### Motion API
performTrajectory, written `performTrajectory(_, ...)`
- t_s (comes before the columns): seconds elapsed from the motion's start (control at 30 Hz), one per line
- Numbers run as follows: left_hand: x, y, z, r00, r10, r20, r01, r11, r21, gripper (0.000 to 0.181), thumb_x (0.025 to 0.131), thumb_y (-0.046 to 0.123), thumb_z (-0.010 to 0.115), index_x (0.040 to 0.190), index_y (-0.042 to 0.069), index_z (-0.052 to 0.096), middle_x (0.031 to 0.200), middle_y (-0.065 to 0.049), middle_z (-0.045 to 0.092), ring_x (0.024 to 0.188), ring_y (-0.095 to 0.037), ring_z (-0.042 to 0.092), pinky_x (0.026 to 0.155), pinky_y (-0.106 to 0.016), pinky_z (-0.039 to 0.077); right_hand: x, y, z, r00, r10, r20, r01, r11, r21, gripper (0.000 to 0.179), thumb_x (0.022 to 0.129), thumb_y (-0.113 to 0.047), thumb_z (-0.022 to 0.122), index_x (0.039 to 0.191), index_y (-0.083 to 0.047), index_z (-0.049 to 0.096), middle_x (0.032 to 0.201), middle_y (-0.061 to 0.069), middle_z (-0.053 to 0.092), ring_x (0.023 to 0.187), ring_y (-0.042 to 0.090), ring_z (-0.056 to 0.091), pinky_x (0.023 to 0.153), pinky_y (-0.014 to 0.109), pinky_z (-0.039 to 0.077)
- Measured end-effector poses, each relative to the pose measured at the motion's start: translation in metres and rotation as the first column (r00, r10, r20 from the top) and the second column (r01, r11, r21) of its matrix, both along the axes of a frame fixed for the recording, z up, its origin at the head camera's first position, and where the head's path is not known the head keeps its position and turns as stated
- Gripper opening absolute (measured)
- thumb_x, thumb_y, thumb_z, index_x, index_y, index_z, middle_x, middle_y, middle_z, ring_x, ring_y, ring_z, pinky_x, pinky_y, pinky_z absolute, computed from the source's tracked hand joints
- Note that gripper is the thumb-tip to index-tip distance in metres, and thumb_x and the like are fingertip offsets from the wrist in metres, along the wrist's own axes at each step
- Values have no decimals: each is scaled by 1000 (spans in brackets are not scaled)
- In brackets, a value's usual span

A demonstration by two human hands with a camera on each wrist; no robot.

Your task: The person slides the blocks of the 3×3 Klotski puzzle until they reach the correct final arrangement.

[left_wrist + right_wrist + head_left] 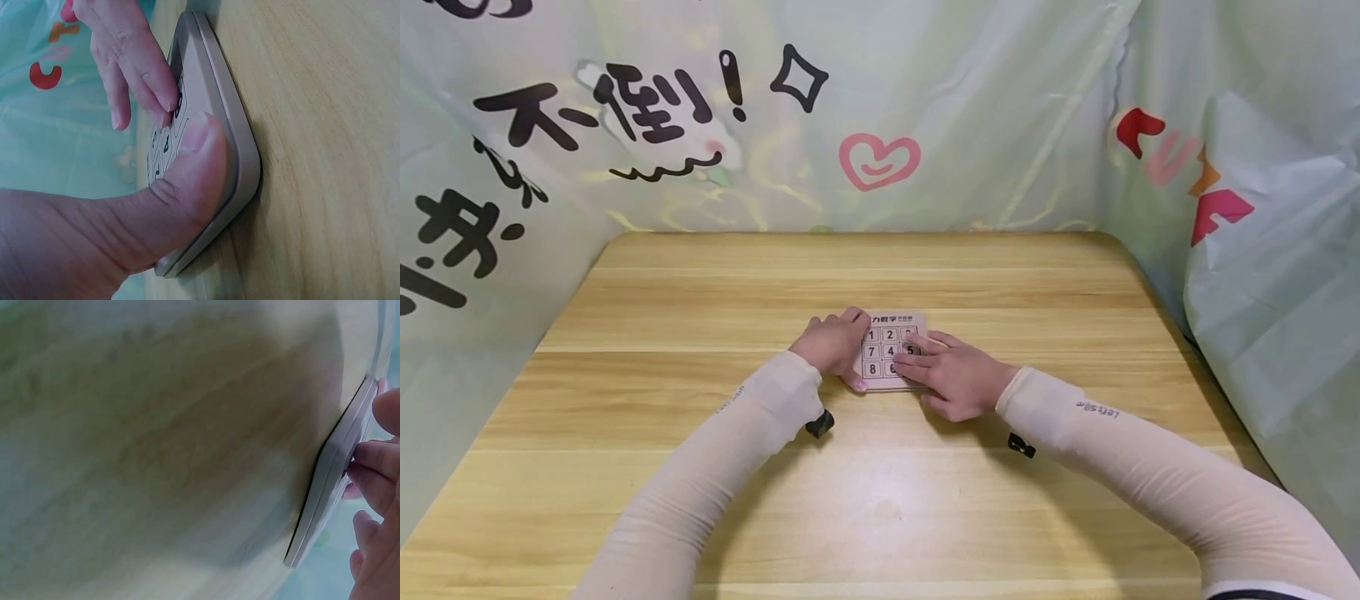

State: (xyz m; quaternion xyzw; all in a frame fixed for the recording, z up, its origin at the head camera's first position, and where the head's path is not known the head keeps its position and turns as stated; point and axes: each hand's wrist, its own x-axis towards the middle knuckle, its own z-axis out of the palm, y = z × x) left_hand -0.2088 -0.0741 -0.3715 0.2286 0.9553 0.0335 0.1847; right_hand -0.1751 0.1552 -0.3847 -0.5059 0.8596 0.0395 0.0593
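Note:
A flat pale number sliding puzzle (890,343) lies on the wooden table, its square tiles printed with black digits under a line of Chinese characters. My left hand (831,343) holds its left side, fingers at the upper corner and thumb near the lower one. In the left wrist view that thumb presses over the puzzle's rounded edge. From the right, my right hand (966,379) reaches over with extended fingertips touching tiles at the middle and lower right. Those fingers partly cover some digits. The right wrist view shows the puzzle (331,465) edge-on beside the fingers.
The wooden table (887,500) has rounded back corners. A pale green printed curtain (985,117) hangs behind it and along both sides. Both forearms wear cream sleeves, with a small black object under each wrist.

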Motion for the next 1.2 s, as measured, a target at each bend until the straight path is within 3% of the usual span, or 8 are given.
performTrajectory(0.5,-1,-2,2,1000,13,10,-13,1000,10,109,55,49,86,141,5,36,139,-10,39,113,-33,51,100,-49,37,-1,21,3,999,-32,-8,32,999,-25,53,92,-27,50,139,-3,51,144,10,48,140,36,28,112,54,22)
performTrajectory(0.73,-1,-3,2,1000,10,12,-10,1000,-1,108,56,50,86,140,5,36,138,-10,39,113,-33,51,100,-49,37,-7,5,0,999,-12,-43,10,999,-45,53,92,-27,49,140,-5,51,144,10,48,139,36,30,112,52,22)
performTrajectory(0.9,0,-1,0,1000,0,17,0,1000,2,108,57,51,86,141,6,36,142,-11,38,116,-34,50,101,-52,36,-7,-11,0,1000,16,-18,-17,998,-66,52,92,-26,48,139,-4,51,143,11,49,139,37,31,112,54,22)
performTrajectory(1.2,0,-2,1,1000,-2,1,2,1000,2,106,57,52,86,140,6,37,142,-10,38,115,-34,51,99,-52,38,-4,-23,-1,999,41,-7,-41,999,-17,55,93,-29,47,141,-4,48,146,10,45,141,35,26,115,48,17)
